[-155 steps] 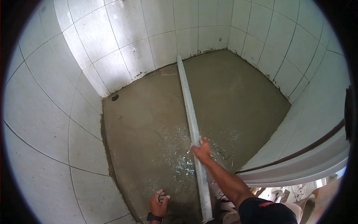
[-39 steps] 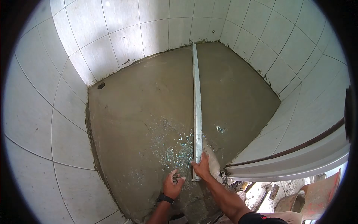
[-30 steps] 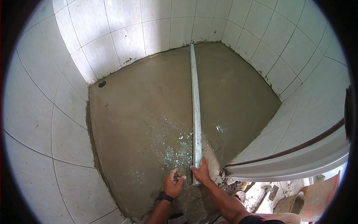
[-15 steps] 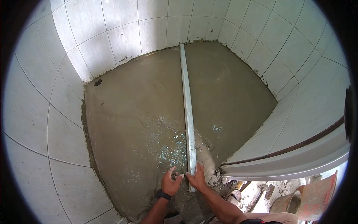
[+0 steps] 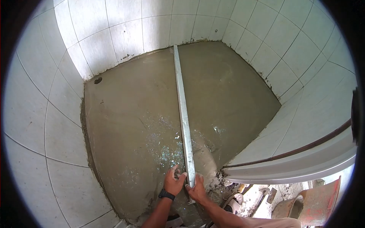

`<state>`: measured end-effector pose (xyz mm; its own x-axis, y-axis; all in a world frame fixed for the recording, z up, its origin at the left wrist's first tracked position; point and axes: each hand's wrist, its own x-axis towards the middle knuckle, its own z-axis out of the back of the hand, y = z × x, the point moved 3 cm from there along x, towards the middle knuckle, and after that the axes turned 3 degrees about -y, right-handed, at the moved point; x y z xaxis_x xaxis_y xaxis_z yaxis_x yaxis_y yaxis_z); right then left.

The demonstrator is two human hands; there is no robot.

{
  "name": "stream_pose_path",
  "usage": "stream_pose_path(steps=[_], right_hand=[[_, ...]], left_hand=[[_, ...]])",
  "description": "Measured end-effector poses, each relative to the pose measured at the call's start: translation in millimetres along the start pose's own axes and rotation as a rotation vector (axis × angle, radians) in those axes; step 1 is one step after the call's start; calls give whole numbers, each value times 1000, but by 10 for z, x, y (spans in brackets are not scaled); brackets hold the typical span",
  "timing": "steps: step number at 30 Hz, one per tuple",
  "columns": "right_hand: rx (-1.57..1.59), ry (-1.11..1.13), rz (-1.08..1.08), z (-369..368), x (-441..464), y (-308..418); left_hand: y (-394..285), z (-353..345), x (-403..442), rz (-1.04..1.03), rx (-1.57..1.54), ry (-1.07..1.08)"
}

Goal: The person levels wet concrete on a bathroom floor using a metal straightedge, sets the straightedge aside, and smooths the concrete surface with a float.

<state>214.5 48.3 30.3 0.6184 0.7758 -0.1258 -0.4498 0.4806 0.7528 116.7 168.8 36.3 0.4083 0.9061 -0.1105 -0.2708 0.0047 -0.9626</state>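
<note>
A long pale straightedge bar (image 5: 183,110) lies across the wet grey mortar floor (image 5: 137,95), from the back wall to near my body. My right hand (image 5: 197,190) grips the bar close to its near end, thumb on the left side. Just left of the bar, my left hand (image 5: 174,181), with a black watch on the wrist, is curled with its fingers bent. Mortar is smeared on its fingertips, and whether it holds anything is hidden. Shiny wet specks show on the mortar beside it.
White tiled walls (image 5: 125,38) enclose the floor. A dark round hole (image 5: 98,80) is at the back left corner. At the right, a pale curved frame (image 5: 289,171) borders the floor. Beyond it lie a hammer (image 5: 262,197) and a reddish, mortar-stained container (image 5: 319,201).
The bar's far end has swung left along the back wall, and its near end has come lower and left. My right hand has moved down and left with it; my left hand stays beside it.
</note>
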Motion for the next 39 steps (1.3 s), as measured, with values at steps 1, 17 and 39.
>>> stream_pose_path(steps=[1, 17, 39], right_hand=[[-1, 4, 0, -17, -42, -8], [-59, 131, -39, -58, -472, -20], [-93, 286, 26, 29, -1043, -47]], left_hand=[[-34, 0, 13, 9, 1, 6], [-138, -38, 118, -25, 202, -55], [-48, 198, 128, 2, 360, -279]])
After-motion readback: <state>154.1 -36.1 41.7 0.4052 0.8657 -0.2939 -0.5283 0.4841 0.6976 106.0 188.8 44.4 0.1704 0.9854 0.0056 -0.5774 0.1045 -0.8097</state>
